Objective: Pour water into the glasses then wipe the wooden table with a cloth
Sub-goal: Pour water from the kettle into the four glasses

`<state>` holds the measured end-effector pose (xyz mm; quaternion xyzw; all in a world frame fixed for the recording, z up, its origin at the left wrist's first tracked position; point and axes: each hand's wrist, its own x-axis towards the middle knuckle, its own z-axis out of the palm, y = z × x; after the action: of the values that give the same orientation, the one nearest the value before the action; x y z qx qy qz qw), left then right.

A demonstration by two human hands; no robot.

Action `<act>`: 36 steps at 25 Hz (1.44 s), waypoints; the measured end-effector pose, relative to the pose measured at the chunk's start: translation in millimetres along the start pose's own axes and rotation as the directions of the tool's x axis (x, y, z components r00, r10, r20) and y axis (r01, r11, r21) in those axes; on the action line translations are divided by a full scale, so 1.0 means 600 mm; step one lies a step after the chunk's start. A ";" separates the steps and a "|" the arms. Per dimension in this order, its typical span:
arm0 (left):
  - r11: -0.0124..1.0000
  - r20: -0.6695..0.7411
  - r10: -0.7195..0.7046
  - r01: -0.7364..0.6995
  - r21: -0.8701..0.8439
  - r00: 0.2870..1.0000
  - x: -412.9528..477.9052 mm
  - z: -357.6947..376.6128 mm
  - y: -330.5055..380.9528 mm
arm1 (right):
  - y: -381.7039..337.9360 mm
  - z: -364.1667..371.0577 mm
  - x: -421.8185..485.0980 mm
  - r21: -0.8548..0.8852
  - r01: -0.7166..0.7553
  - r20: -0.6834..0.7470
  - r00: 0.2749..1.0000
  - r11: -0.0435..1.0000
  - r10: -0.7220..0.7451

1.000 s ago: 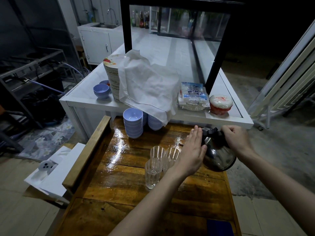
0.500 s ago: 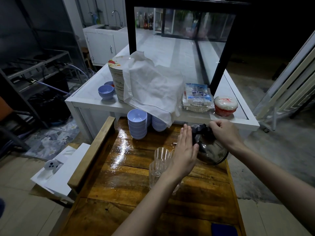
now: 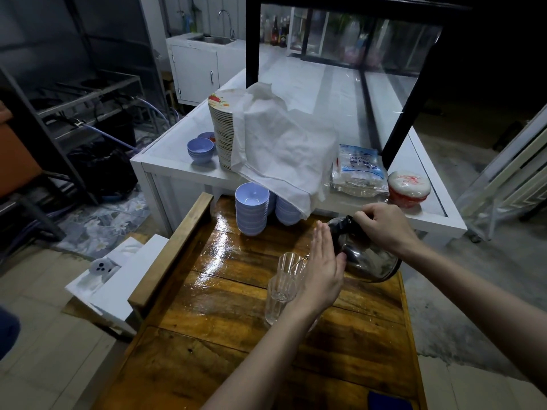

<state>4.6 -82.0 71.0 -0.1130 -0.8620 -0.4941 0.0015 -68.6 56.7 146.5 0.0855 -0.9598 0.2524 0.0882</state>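
Pouring step under way, judged from tilt of kettle [image 3: 367,258] toward glasses [image 3: 285,279]

Right hand [image 3: 384,229] clenched round black handle on top of kettle, kettle lifted and tipped left, spout end hidden behind left hand [image 3: 321,270]

Left hand flat, fingers straight and together, palm pressed against kettle's side near spout, thumb on the metal; grasping nothing, only steadying

At least 2 ribbed clear glasses visible, standing close together near middle of wooden worktop [image 3: 236,315], just left of left hand; nearer glass appears to hold some water at the bottom, farther 1 unclear

Worktop wet and shiny already, puddled sheen toward stacked blue bowls [image 3: 251,211]

Blue cloth [image 3: 389,400] at near right edge of worktop, well apart from both hands, probably wanted for wiping step

To do well:
- Keep tilt shallow, thin stream, spout right over 1 rim
- Watch fill level through glass wall, stop short of brim
- Keep left palm light on kettle, guiding not pushing
- Mind left wrist beside glasses, easy to knock on slick wood
- Level kettle before shifting to next glass
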 end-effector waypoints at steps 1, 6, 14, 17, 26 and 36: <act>1.000 -0.001 -0.008 0.008 -0.004 1.000 -0.001 0.000 -0.002 | -0.001 0.002 0.002 -0.011 0.013 0.006 1.000 1.000 -0.013; 1.000 -0.029 -0.009 0.008 -0.015 1.000 -0.003 -0.001 -0.010 | -0.012 0.007 0.011 -0.031 0.061 0.008 0.998 0.998 -0.061; 0.999 -0.050 -0.021 0.019 -0.033 0.999 -0.005 0.001 -0.025 | -0.015 0.021 0.025 -0.072 0.113 0.009 0.994 0.991 -0.112; 0.998 -0.073 -0.028 0.025 -0.051 0.997 -0.004 0.004 -0.028 | -0.019 0.024 0.031 -0.096 0.145 -0.015 0.989 0.985 -0.147; 0.996 -0.138 -0.044 0.033 -0.082 0.989 -0.001 0.007 -0.033 | -0.033 0.023 0.048 -0.147 0.255 -0.004 0.966 0.956 -0.258; 0.996 -0.162 -0.042 0.029 -0.085 0.986 -0.005 0.011 -0.039 | -0.037 0.029 0.052 -0.243 0.301 0.024 0.952 0.922 -0.305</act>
<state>3.5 -88.5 47.2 -0.0568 -0.8398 -0.5366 0.0588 -96.7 25.0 148.6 0.2196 -0.9580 0.1163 0.1428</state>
